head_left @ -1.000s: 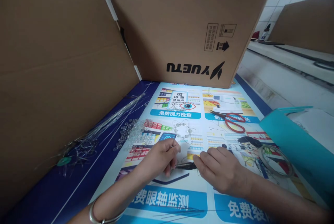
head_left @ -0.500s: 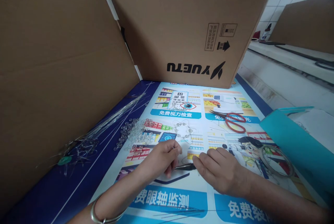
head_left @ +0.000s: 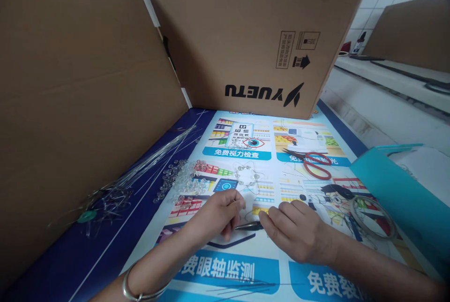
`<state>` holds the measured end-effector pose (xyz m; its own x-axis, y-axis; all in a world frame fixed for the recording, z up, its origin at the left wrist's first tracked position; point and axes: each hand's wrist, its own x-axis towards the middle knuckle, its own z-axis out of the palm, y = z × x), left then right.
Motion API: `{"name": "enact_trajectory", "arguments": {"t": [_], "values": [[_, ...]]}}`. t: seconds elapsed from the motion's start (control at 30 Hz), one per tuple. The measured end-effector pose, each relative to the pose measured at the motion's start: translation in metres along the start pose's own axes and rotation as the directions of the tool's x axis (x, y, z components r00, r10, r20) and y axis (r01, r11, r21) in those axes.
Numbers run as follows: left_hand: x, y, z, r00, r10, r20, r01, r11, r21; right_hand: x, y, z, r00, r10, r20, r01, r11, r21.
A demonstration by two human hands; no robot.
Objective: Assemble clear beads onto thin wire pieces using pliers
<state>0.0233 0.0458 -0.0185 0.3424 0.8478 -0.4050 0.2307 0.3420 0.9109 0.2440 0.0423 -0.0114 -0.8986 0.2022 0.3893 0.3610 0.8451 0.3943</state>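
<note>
My right hand point(head_left: 298, 231) is closed in a fist around what looks like needle-nose pliers point(head_left: 251, 226). Only their dark, tapered jaws show, pointing left; the handles are hidden in the palm. Facing it, my left hand point(head_left: 220, 213) has its fingers curled into a pinch beside the jaw tips. Whatever lies between those fingers is too fine or too hidden to name. Just beyond the hands, a ring of clear beads on wire point(head_left: 247, 176) lies on the printed mat. Loose clear beads point(head_left: 186, 182) are heaped to the left of it.
Red-handled scissors point(head_left: 316, 161) lie farther back on the right. Near my right forearm is a coil of wire point(head_left: 372, 217), with a turquoise box point(head_left: 404, 189) beyond. A bundle of thin wires point(head_left: 140, 166) stretches along the left. Cardboard panels point(head_left: 246, 39) wall off the back and left.
</note>
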Motion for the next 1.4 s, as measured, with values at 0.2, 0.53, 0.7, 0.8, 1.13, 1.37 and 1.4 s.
{"name": "enact_trajectory", "arguments": {"t": [0.2,0.53,0.7,0.8,1.13,1.37,1.4], "values": [[-0.001,0.0,0.0,1.0,-0.011,0.004,0.011,1.0,-0.004,0.002,0.001,-0.001,1.0,-0.002,0.005,0.002,1.0,0.016],[-0.001,0.001,0.001,0.995,0.064,-0.076,-0.056,0.994,0.094,0.003,-0.002,-0.004,0.997,0.053,0.061,-0.055,0.998,0.04],[-0.006,0.004,0.002,0.968,0.205,-0.144,-0.159,0.946,0.282,0.005,-0.011,0.001,0.967,0.189,0.174,-0.208,0.973,0.103],[-0.009,0.005,0.003,0.941,0.29,-0.176,-0.195,0.887,0.418,0.008,-0.017,0.005,0.911,0.343,0.231,-0.387,0.904,0.183],[-0.011,0.0,0.003,0.891,0.443,-0.102,-0.234,0.639,0.733,0.011,-0.015,0.003,0.742,0.445,0.5,-0.66,0.613,0.434],[-0.012,0.0,0.004,0.884,0.458,-0.093,-0.245,0.624,0.742,0.01,-0.007,0.008,0.728,0.388,0.565,-0.675,0.545,0.497],[-0.012,0.001,0.004,0.889,0.447,-0.099,-0.235,0.632,0.739,0.01,-0.006,0.009,0.744,0.383,0.547,-0.658,0.563,0.501]]}}
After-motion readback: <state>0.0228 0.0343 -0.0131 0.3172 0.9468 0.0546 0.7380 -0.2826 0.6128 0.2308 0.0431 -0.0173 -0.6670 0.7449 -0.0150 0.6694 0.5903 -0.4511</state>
